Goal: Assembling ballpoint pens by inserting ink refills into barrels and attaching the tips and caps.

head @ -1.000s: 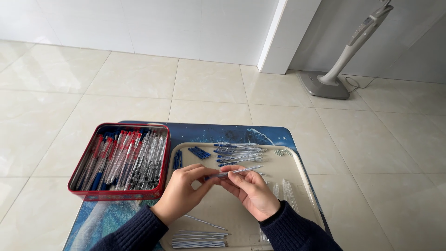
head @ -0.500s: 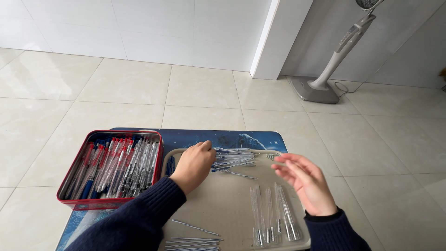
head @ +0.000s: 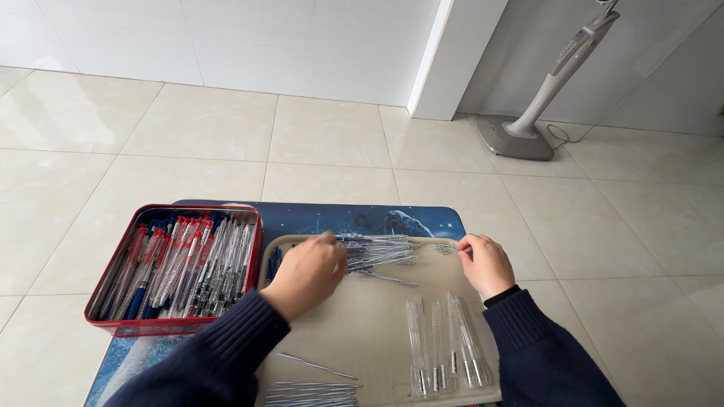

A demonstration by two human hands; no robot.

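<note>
Head view, looking down over both forearms in dark blue sleeves. Nearest us, at the tray's (head: 377, 332) front edge, lay a small bundle of thin refills (head: 313, 393), with one loose refill (head: 317, 366) just beyond it. To the right of these, a row of clear pen barrels (head: 445, 343) rested lengthwise on the beige tray.

Further in, our hands were well apart. The left hand (head: 305, 273) reached across the tray's far left part, fingers curled down onto the near end of a pile of refills (head: 381, 252); we could not tell whether it pinched any. The right hand (head: 486, 262) sat at the tray's far right corner, fingers bent toward a little cluster of small springs (head: 445, 247); whether it gripped one we could not tell.

Left of the tray, touching its side, stood a red tin (head: 102, 301) packed with assembled pens, red and blue caps showing. Both sat on a blue patterned table (head: 362, 218).

Beyond, pale floor tiles (head: 226, 128) ran to a white wall, and a grey upright cleaner (head: 543, 98) leaned at the far right.
</note>
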